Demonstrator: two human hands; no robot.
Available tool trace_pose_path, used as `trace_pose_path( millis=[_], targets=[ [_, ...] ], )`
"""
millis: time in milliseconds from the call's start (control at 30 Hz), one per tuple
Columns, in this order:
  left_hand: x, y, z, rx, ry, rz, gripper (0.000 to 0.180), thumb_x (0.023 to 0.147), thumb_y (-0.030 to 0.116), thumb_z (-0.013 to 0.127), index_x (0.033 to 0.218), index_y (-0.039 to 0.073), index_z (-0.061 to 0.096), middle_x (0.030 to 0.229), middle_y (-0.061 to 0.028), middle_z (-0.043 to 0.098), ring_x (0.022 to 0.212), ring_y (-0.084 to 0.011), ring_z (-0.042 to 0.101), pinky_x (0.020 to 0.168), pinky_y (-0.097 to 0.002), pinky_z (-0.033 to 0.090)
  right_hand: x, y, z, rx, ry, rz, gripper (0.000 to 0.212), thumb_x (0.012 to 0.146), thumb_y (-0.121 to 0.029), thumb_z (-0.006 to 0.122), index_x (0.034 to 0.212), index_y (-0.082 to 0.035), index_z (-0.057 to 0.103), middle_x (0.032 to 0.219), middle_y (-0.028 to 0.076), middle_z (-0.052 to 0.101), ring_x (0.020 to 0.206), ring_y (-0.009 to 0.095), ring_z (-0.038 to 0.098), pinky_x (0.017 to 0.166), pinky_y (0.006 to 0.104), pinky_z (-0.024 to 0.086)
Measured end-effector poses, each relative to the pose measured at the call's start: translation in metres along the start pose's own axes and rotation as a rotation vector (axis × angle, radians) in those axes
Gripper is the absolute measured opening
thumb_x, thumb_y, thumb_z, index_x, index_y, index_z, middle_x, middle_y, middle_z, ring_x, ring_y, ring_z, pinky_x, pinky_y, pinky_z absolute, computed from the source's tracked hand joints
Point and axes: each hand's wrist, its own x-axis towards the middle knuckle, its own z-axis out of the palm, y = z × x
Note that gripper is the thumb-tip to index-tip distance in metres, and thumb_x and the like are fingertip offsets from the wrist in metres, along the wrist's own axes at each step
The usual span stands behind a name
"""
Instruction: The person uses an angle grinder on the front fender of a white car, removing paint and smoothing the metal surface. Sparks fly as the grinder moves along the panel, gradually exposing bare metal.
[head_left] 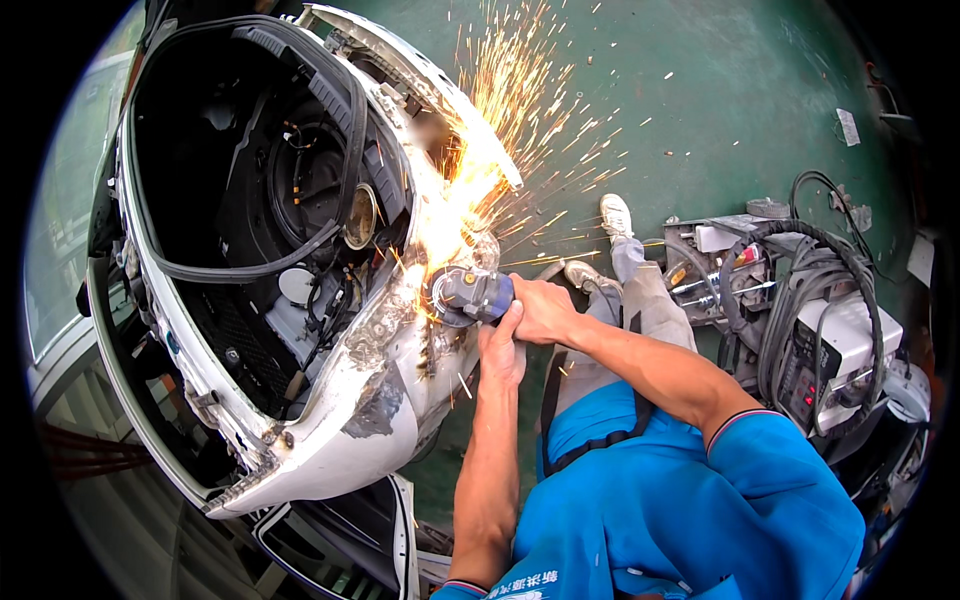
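An angle grinder (pixel 478 294) with a dark blue body is pressed against the white car body (pixel 360 440), near the rear corner. Bright sparks (pixel 515 95) stream away from its disc toward the far side. My right hand (pixel 545 308) wraps round the back of the grinder. From below, my left hand (pixel 502 355) grips the same tool, thumb up along its body. Around the disc the metal is scorched and ground bare, and the glare hides the exact contact point. A grey patch (pixel 377 404) marks the panel closer to me.
Left of the tool gapes the trunk opening (pixel 240 160), edged by a loose black rubber seal (pixel 357 130). On the right stands a cart with a welding machine (pixel 835 350) and coiled cables (pixel 785 300). My shoes (pixel 617 215) rest on the green floor (pixel 720 100).
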Motion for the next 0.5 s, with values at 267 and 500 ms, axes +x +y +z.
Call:
trace_pose_path(
  millis=[267, 500],
  targets=[
    [0.005, -0.004, -0.010, -0.005, -0.045, -0.047, 0.058, 0.092, 0.019, 0.079, 0.141, 0.001, 0.055, 0.141, -0.0090, 0.060, 0.133, -0.0234, 0.055, 0.117, -0.0418, 0.039, -0.006, -0.002, -0.002, -0.004, 0.095, -0.031, 0.042, 0.078, -0.024, 0.064, 0.111, -0.001, 0.053, 0.093, 0.026, 0.071, 0.087, 0.051, 0.067, 0.075, 0.0603, 0.052],
    [0.008, -0.004, -0.006, -0.020, -0.061, -0.037, 0.060, 0.091, 0.020, 0.080, 0.141, 0.000, 0.054, 0.141, -0.0095, 0.060, 0.132, -0.0236, 0.055, 0.116, -0.0416, 0.040, -0.002, 0.001, -0.003, -0.022, 0.075, -0.024, 0.040, 0.078, -0.024, 0.064, 0.108, -0.001, 0.052, 0.090, 0.026, 0.070, 0.087, 0.050, 0.067, 0.074, 0.0607, 0.052]
  ],
)
